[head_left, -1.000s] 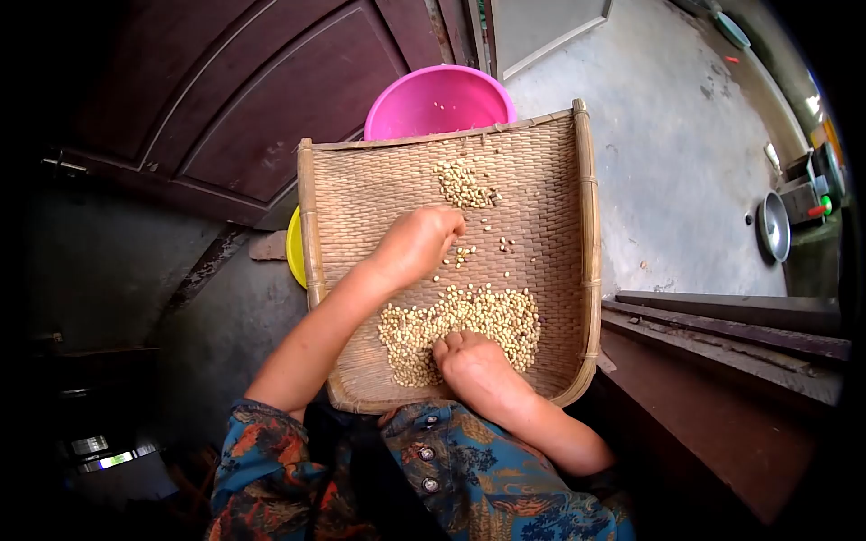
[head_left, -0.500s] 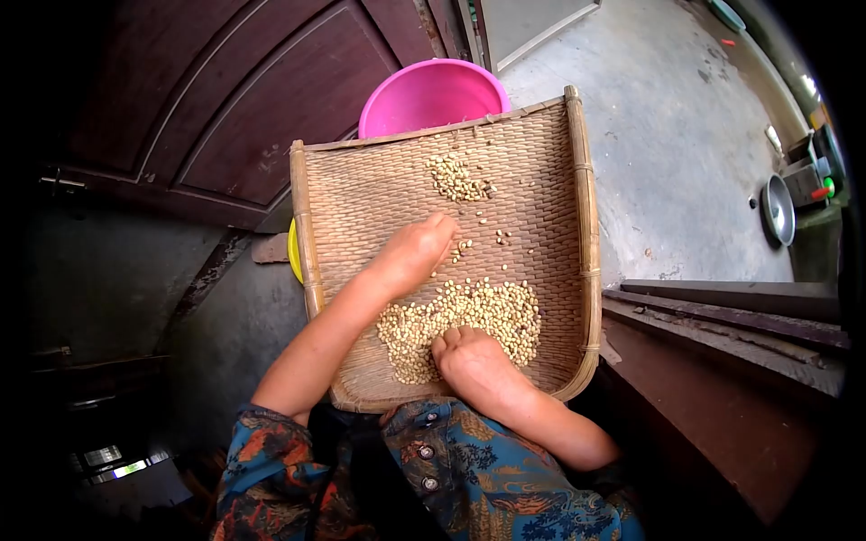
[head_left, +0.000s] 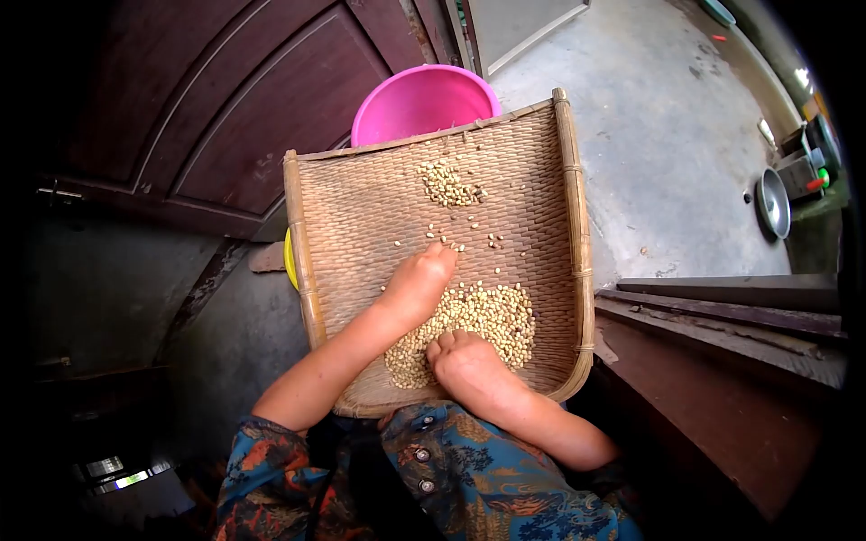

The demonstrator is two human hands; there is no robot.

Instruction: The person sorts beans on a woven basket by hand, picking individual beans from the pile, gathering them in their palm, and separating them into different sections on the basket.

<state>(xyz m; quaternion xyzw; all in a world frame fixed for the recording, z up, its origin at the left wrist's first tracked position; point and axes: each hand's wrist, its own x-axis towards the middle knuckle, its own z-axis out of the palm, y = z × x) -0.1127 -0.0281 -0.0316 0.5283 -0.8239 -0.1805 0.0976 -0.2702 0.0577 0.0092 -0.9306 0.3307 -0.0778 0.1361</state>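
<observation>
A woven bamboo winnowing tray (head_left: 361,203) rests before my body, its curved near edge against the patterned shirt. The larger pile of small pale beans (head_left: 492,311) lies in its near half, and a smaller heap of beans (head_left: 448,183) sits toward the far edge. Between them a few single beans are scattered. My left hand (head_left: 421,278) is closed above the tray just beyond the large pile, its fingertips down by the scattered beans. My right hand (head_left: 469,361) is curled closed on the near part of the large pile. What either hand's fingers hold is hidden.
A pink basin (head_left: 424,104) stands past the tray's far edge, and a yellow rim (head_left: 290,259) shows at its left. A dark red wooden door (head_left: 271,99) is at the upper left. A metal bowl (head_left: 773,204) lies on the concrete floor (head_left: 631,135) at right.
My left hand has drawn back toward me, and more loose beans show beyond it, between the two heaps. My right hand stays at the large pile. The whole view has shifted slightly.
</observation>
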